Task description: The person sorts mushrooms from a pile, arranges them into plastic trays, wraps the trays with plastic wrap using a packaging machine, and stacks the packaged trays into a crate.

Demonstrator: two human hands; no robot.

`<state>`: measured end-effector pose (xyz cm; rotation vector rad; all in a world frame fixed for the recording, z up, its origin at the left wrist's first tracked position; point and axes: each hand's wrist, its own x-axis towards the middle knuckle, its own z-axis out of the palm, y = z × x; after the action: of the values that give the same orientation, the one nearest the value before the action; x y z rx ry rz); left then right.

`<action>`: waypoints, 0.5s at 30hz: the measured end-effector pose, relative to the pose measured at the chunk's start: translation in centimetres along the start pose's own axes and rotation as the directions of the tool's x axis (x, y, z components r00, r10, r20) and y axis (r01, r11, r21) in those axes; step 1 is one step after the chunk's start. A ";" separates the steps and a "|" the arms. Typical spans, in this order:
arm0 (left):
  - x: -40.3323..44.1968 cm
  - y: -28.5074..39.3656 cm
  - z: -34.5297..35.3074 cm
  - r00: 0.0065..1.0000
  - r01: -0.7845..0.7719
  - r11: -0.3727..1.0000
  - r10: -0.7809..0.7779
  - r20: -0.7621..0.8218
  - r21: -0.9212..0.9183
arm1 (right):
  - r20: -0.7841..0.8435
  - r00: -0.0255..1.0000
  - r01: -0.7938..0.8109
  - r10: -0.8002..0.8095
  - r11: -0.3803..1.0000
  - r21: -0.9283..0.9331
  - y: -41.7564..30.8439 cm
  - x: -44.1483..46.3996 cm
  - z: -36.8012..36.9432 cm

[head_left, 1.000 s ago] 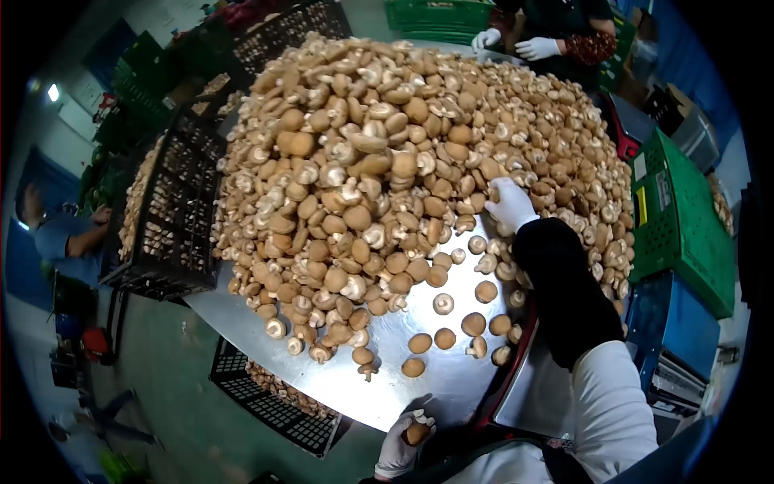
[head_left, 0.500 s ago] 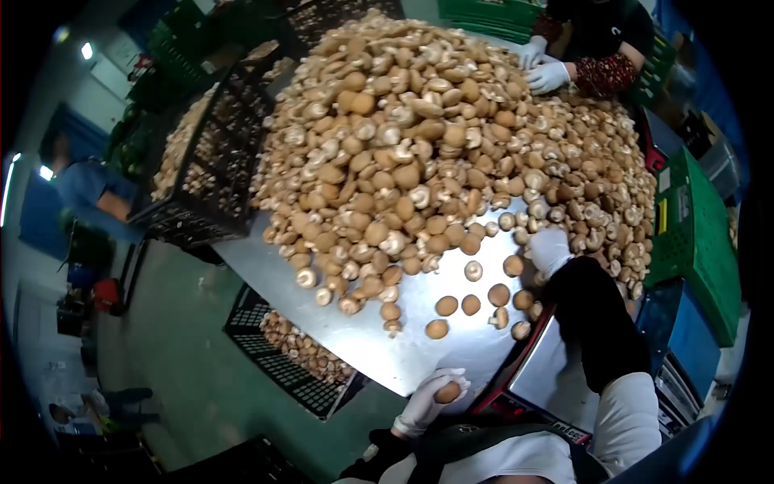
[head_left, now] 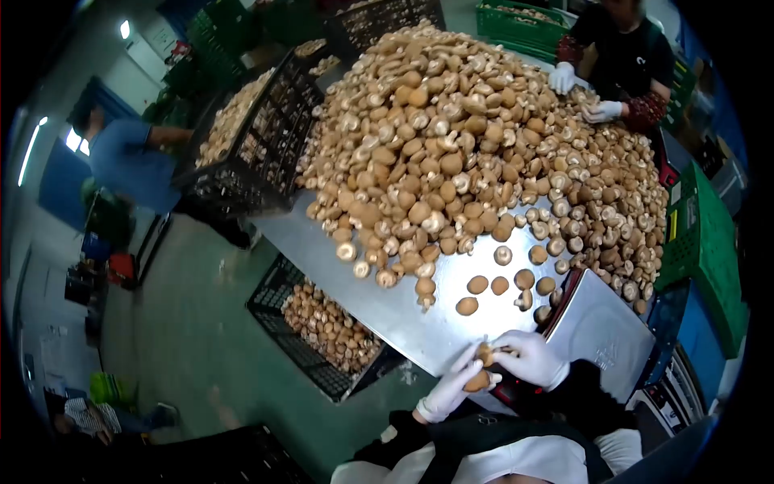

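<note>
In white gloves, both my hands meet over the near edge of the metal table [head_left: 387,323]. My left hand [head_left: 446,394] is closed around a brown-capped mushroom [head_left: 477,381]. A second mushroom [head_left: 484,353] sits between the fingertips of both hands, with my right hand [head_left: 532,359] pinching it. Which fingers bear its weight I cannot tell. Just beyond the hands lie several loose mushrooms [head_left: 468,306] on the bare metal. Behind them rises a large heap of mushrooms [head_left: 435,137].
A scale [head_left: 601,335] stands right of my hands. Below the table's left edge is a black crate [head_left: 278,343] with mushrooms; another black crate [head_left: 266,145] stands at the heap's left. A green crate [head_left: 701,250] is at right. Co-workers stand at the far right and left.
My right hand has come back from the heap's right side to my left hand, and a second mushroom now shows between them. The view has shifted. The far co-worker's hands have moved apart.
</note>
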<state>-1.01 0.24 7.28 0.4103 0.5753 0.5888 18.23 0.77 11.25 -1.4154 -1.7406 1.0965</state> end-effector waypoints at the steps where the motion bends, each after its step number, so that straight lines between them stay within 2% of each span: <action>1: 0.2 -1.1 -1.0 0.998 -0.036 0.999 0.037 -0.048 0.027 | -0.029 0.997 0.062 -0.066 0.992 -0.109 -0.3 -0.5 1.2; 3: -0.1 -1.6 -1.3 0.978 -0.126 0.988 0.139 -0.159 0.087 | -0.070 0.977 0.167 -0.203 0.923 -0.346 -0.8 -0.9 2.7; 4: -0.6 -1.8 -1.5 0.973 -0.135 0.988 0.147 -0.176 0.079 | -0.050 0.977 0.178 -0.206 0.925 -0.337 -0.8 -1.0 3.2; 6: -1.4 -2.4 -1.6 0.944 -0.168 0.932 0.247 -0.221 0.322 | -0.059 0.968 0.193 -0.243 0.876 -0.441 -0.7 -1.4 4.3; 7: -1.9 -2.6 -1.6 0.935 -0.185 0.933 0.264 -0.238 0.308 | -0.071 0.962 0.203 -0.263 0.868 -0.454 -0.9 -1.4 4.6; 8: -2.8 -2.6 -1.3 0.926 -0.187 0.951 0.255 -0.279 0.247 | -0.101 0.948 0.229 -0.303 0.866 -0.445 -0.9 -1.3 5.3; 11: -3.9 -2.2 -0.8 0.894 -0.291 0.928 0.351 -0.279 0.233 | -0.179 0.924 0.257 -0.338 0.895 -0.364 -0.5 -1.2 6.3; 12: -4.2 -1.9 -0.8 0.904 -0.287 0.932 0.339 -0.259 0.219 | -0.203 0.930 0.226 -0.305 0.913 -0.339 -0.7 -1.3 6.6; 15: -5.4 -1.4 -0.8 0.933 -0.210 0.957 0.257 -0.250 0.198 | -0.297 0.936 0.169 -0.189 0.981 -0.092 -0.8 -1.3 6.3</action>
<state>-4.66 -4.05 8.03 0.5668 0.8529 0.8383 12.72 -1.86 9.14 -1.3524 -1.6532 0.6882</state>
